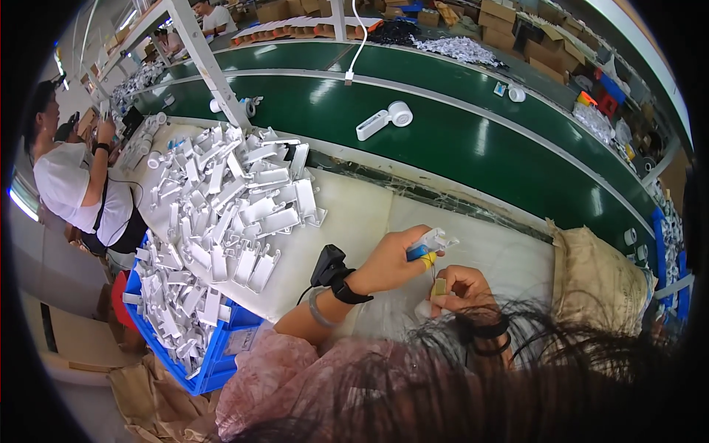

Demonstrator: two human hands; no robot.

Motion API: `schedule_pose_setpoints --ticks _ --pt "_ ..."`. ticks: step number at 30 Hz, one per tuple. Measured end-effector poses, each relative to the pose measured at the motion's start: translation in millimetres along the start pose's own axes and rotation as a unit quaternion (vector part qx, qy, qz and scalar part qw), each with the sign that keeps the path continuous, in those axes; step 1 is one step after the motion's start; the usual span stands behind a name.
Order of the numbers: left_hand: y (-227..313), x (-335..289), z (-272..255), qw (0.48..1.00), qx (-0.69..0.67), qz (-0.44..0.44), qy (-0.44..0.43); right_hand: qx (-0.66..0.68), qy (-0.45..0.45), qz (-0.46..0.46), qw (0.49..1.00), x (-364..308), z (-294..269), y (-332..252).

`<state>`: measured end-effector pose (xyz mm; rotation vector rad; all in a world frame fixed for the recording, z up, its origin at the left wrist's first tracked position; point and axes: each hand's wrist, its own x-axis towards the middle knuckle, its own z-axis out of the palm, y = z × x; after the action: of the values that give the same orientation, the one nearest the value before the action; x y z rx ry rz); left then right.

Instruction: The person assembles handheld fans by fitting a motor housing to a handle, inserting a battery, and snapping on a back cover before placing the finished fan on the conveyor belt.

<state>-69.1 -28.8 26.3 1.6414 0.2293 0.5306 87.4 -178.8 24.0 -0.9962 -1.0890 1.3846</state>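
- Dark hair (517, 369) is closest to the camera, hiding the right wrist.
- The left hand (391, 260) pinches a small white plastic part (436, 241) in taped fingertips (427, 258), above the white table (354, 214).
- The right hand (461, 288), just beside it, is closed on a small yellowish piece (440, 286).
- A pile of white parts (236, 199) lies to the left, over a blue crate (221, 354).
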Motion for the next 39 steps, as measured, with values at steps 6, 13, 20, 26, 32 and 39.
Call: schedule_pose_setpoints --ticks 6,13,20,26,32,39 --pt "-5.8 -0.6 -3.5 0.999 -0.022 -0.006 0.046 -0.023 0.056 -0.007 0.998 3.5 -3.2 4.2" --pt "3.5 -2.1 -1.8 0.998 -0.049 -0.005 0.041 -0.087 0.051 0.048 0.994 8.0 -10.2 6.0" --pt "5.4 -1.1 -1.7 0.999 -0.001 -0.030 0.041 -0.018 0.087 0.036 0.995 12.6 -14.0 9.5" --pt "-11.2 0.4 -8.8 0.995 0.093 -0.025 0.041 -0.272 0.186 -0.003 0.944 9.9 -7.6 6.4" --pt "-11.4 3.1 -7.4 0.964 -0.190 -0.186 0.004 -0.515 0.343 -0.236 0.749 18.3 -0.2 12.8" --pt "-21.5 1.8 6.8 0.972 -0.180 -0.148 0.028 -0.466 0.375 -0.284 0.749 17.8 9.9 10.3"
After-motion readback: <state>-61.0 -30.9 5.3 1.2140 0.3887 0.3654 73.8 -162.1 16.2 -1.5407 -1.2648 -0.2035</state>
